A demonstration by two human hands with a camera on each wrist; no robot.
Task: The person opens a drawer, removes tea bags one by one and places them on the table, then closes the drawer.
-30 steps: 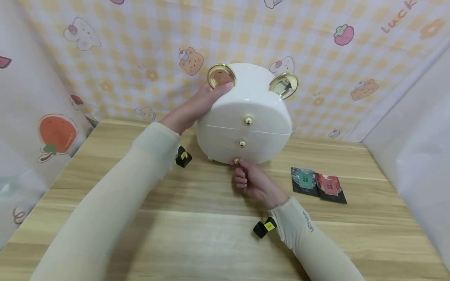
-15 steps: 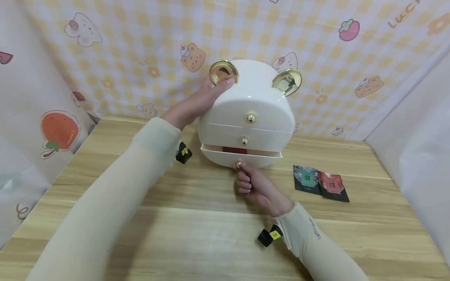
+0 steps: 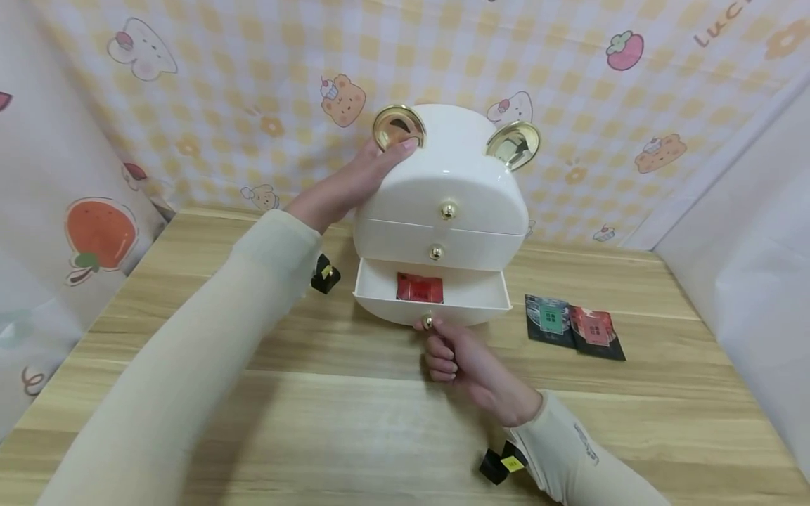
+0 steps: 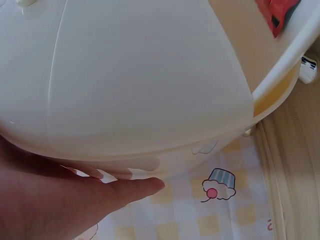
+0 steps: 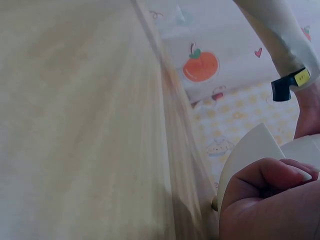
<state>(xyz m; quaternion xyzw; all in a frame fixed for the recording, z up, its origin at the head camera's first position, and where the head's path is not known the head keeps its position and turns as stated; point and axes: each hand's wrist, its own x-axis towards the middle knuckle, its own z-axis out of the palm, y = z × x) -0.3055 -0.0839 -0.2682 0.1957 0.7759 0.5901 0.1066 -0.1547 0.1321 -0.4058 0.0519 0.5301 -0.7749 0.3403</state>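
Note:
A white drawer cabinet with gold bear ears stands on the table, its bottom drawer pulled out. Inside the drawer lies a red sachet, also partly seen in the left wrist view. My right hand pinches the gold knob of that drawer between thumb and forefinger, the other fingers curled. Against the cabinet's upper left side rests my left hand, thumb beside the left ear. Straight fingers touch the side in the left wrist view.
Two sachets, one green-labelled and one red-labelled, lie on the wooden table to the right. A patterned cloth hangs close behind the cabinet. The upper two drawers, with gold knobs, are closed.
The bottom drawer has slid from closed to well out towards me, with my right hand on its knob. The red sachet inside has come into view. My left hand keeps its place.

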